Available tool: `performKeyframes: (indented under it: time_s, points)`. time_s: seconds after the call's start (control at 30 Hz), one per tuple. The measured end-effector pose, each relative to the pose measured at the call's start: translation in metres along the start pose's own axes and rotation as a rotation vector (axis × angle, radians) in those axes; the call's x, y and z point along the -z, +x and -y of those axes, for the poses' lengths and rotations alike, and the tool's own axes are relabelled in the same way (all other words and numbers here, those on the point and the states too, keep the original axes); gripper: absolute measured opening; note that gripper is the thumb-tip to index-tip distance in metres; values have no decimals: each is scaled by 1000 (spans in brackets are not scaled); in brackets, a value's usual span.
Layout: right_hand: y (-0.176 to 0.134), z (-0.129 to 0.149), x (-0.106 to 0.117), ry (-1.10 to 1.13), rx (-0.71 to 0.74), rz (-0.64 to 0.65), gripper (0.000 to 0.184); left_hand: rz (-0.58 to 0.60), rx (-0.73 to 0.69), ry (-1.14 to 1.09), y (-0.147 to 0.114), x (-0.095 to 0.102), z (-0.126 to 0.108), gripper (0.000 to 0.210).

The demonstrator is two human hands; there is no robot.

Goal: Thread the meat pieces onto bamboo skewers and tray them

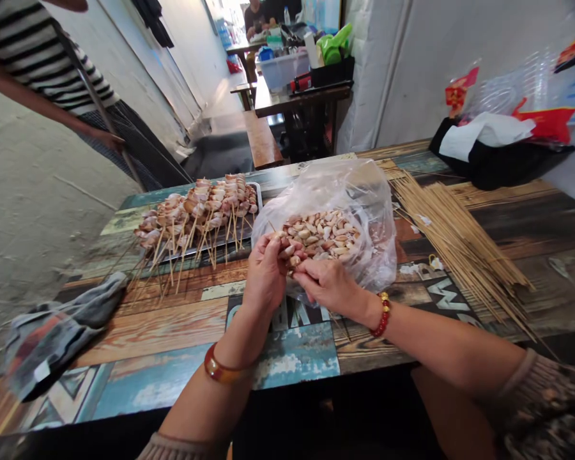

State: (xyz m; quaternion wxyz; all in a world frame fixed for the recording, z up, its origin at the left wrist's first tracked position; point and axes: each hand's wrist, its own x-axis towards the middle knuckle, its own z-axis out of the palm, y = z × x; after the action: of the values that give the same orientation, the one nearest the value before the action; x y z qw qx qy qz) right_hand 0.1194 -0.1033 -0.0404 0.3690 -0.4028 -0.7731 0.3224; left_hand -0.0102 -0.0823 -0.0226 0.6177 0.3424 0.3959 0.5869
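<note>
Several garlic cloves [287, 253] sit on a thin bamboo skewer between my two hands, in front of an open plastic bag. My left hand [264, 271] is closed around the cloves, and the skewer's tip pokes out above its fingertips. Close beside it, my right hand [333, 286] pinches the lower part of the skewer; its fingers partly hide the grip. Loose garlic cloves [323, 231] fill the clear plastic bag [378, 211] just beyond. To the left, skewers loaded with cloves [211, 207] are piled on a metal tray [259, 197], their bare ends pointing toward me.
A bundle of bare bamboo skewers [460, 233] lies on the right of the wooden table [172, 326]. A grey cloth [69, 329] rests at the left, and a black bag [493, 160] stands back right. A person in a striped shirt [43, 57] holds a pole beyond the table.
</note>
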Motion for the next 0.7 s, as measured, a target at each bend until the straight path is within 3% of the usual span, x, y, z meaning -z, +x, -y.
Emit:
performKeyframes:
  time_s: [0.13, 0.23, 0.37, 0.47, 0.57, 0.7]
  points:
    - [1, -1, 2, -1, 18, 39, 27, -82, -30, 56, -1, -3, 2, 21]
    - [2, -2, 13, 90, -29, 46, 35, -44, -32, 67, -1, -5, 1, 22]
    - [4, -7, 31, 162, -145, -140, 49, 57, -34, 31, -1, -7, -1, 21]
    - [5, -9, 37, 205, -141, -196, 49, 63, -30, 23, -1, -8, 0, 21]
    - [5, -10, 34, 271, -95, -137, 39, 69, -22, 44, -3, -7, 4, 22]
    - [7, -11, 29, 358, -146, -39, 45, 131, 42, 123, -6, -4, 7, 25]
